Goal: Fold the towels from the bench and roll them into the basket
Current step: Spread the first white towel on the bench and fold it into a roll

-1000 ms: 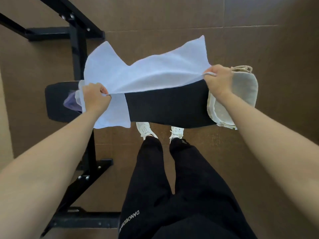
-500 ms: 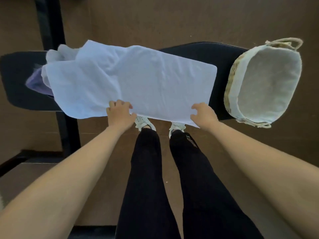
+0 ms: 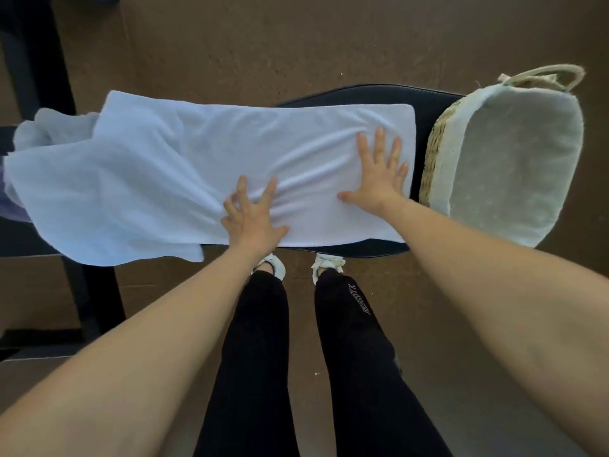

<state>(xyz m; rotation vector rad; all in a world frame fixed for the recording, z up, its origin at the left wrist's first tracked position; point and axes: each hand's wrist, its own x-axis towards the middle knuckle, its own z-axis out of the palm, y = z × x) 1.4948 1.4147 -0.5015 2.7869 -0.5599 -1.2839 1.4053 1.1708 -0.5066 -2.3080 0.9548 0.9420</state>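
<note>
Towel first: where does it lie?

Along the bench, spread over the pad. Its left part is rumpled and hangs off the bench's near edge.

And the person's hands?

Both lie flat on the cloth with fingers spread, nothing pinched. The right hand presses near the towel's end toward the right of the bench. The left hand is at the bench's near edge, mid-pad, and creases fan out between the two.

Why hold it so?

Most likely to smooth it and pin it down, so that a fold comes out square. The pad serves as a work table.

The basket?

It stands at the bench's right end, just beside the towel's short edge, mouth up and handy for a finished roll. Only its pale lining shows inside; no towel is in it yet.

Anything else waiting?

A grey bundle is at the bench's left end, partly under the towel, and a lilac cloth peeks out beside it. These are probably the next towels.
</note>
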